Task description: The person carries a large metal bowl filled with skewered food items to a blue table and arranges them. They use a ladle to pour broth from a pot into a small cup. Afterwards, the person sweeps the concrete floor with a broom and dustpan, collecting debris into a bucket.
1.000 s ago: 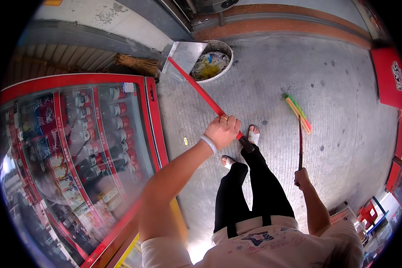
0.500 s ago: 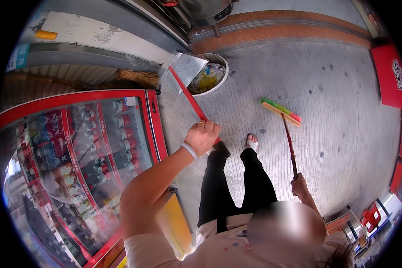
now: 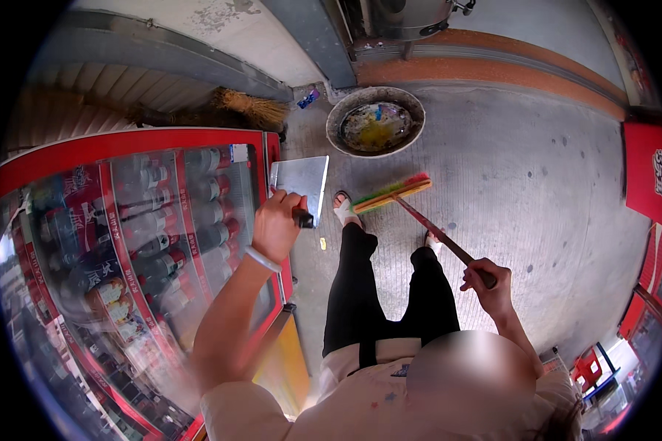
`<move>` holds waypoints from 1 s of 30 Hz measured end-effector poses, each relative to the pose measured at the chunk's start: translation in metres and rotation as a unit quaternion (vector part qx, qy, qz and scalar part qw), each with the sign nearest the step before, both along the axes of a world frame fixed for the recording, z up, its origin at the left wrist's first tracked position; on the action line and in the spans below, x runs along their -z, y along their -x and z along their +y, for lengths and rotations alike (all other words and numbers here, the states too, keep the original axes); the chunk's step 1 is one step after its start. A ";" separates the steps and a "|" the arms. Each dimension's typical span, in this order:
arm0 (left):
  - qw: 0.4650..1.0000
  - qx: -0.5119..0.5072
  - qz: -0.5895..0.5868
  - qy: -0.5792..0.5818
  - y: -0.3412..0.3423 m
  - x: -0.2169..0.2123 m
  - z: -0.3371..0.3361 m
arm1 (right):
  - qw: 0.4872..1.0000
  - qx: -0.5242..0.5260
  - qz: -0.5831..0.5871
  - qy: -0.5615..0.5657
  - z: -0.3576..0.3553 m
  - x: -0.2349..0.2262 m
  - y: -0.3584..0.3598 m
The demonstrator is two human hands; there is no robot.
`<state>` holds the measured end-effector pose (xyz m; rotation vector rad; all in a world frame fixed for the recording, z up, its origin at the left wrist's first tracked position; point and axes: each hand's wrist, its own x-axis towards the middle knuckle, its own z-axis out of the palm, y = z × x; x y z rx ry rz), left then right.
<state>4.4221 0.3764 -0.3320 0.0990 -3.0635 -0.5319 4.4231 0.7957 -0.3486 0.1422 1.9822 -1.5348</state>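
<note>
My left hand (image 3: 278, 226) is closed around the handle of a metal dustpan (image 3: 305, 180), whose flat grey pan is beside the drinks fridge and left of my feet. A broom (image 3: 441, 234) with green, yellow and red bristles slants across in front of me. Near the top of its stick, my right hand (image 3: 489, 283) grips it. The broom's head lies close to my left foot. Farther off, an oval bin (image 3: 377, 147) stands on the floor with rubbish inside.
A glass-door fridge (image 3: 265, 147) full of bottles stands at the left. Behind it lies a straw broom (image 3: 254, 109). A blue wrapper (image 3: 308, 99) and a small yellow scrap (image 3: 323, 243) are on the concrete floor (image 3: 537, 198). A red box (image 3: 647, 173) stands at the right.
The dustpan has come away from the bin, back toward me beside the fridge. My right hand has brought the broom head left, near my feet. My left foot has stepped forward.
</note>
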 end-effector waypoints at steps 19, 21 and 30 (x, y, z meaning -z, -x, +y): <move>0.960 0.167 -0.113 -0.192 0.101 0.205 -0.240 | 0.972 -0.149 0.110 -0.143 -0.220 -0.048 0.017; 0.958 0.200 -0.109 -0.176 0.123 0.207 -0.250 | 0.973 -0.146 0.106 -0.141 -0.227 -0.046 0.013; 0.964 0.135 -0.081 -0.215 0.176 0.228 -0.287 | 0.969 -0.184 0.146 -0.071 -0.269 -0.049 0.027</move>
